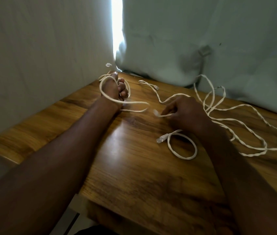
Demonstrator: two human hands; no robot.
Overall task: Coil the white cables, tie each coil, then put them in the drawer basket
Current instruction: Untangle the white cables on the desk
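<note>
Cables on the table, hands among them

Left hand (115,89) upper centre, a coil (105,94) around it; right hand (183,112) centre right, pinching a cable end (156,113); loose cables (236,122) sprawl right on the table (134,167); a small loop (182,145) lies below the right hand.

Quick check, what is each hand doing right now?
Left hand: closed, gripping loops of a white cable coil.
Right hand: closed, pinching a white cable end near its connector.

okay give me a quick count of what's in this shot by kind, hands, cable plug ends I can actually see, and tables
Hands: 2, the left hand and the right hand
Visible plug ends: 4, at
Wooden table: 1
Total: 7
</note>
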